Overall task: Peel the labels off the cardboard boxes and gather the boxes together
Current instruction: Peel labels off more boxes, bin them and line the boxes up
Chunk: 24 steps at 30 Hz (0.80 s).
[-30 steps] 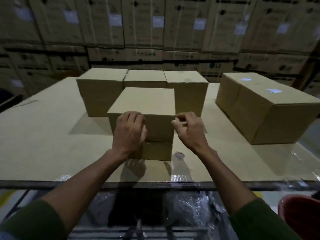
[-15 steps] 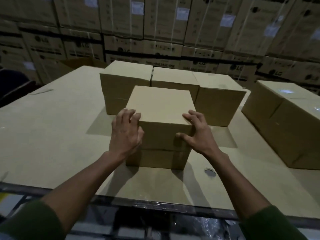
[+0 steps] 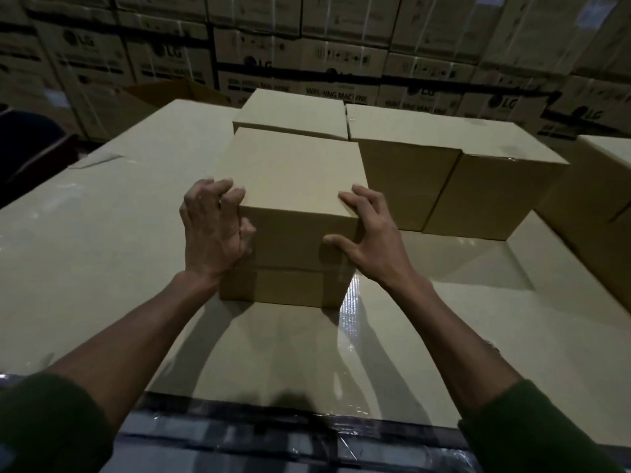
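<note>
Hands are now clamping the front box, left hand and right hand gripping its near corners; I'm sliding it closer against the box row behind, gathering nearly finished

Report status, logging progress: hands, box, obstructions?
Left hand, right hand grip front box. Box touches back row. No label visible. Path clear.

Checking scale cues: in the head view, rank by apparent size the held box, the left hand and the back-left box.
1. Held box, nearest the camera
2. Back-left box, mostly hidden, so unsure
3. Left hand
</note>
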Available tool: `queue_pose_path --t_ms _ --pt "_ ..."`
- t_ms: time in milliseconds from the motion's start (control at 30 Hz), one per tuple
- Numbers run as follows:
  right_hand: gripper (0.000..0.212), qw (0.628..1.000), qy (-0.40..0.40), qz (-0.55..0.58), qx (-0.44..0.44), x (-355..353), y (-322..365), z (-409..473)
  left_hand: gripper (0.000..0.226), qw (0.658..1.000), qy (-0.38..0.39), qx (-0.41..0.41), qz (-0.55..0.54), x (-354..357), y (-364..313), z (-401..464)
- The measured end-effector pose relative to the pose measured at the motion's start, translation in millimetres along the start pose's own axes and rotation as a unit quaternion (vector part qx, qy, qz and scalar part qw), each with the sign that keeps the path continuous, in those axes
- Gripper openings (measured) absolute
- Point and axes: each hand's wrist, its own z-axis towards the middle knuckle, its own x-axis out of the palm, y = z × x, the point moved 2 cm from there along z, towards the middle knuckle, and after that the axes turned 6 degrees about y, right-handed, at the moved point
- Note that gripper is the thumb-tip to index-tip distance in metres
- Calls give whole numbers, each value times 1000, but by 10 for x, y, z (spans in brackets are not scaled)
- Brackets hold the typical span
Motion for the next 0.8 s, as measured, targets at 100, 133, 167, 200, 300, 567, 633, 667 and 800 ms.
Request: queue_pose_path --t_ms 100,133,167,200,300,567,633,667,800 --pt "77 1000 -5 -5 2 67 34 67 48 1000 -3 1 -2 43 107 52" --pt "77 1000 -5 -6 4 85 46 85 48 1000 -5 1 -3 53 132 67" --pt "77 1000 -5 -6 6 101 54 101 48 1000 -7 1 -5 61 157 76" --pt "78 1000 -6 -8 7 113 66 113 48 1000 -8 2 -6 64 178 81" --pt "78 1000 -8 -10 10 131 77 123 49 1000 -7 6 -9 77 217 90" --pt "79 1000 -10 -2 9 107 86 126 49 1000 -8 2 -17 101 206 114" --pt "79 1000 -9 0 7 106 75 134 50 1000 -6 1 -16 110 203 114" --pt "79 1000 -8 1 6 106 67 137 50 1000 -5 0 -17 116 201 114" --pt "80 1000 -4 2 7 108 43 154 50 1000 -3 -5 -19 138 205 120"
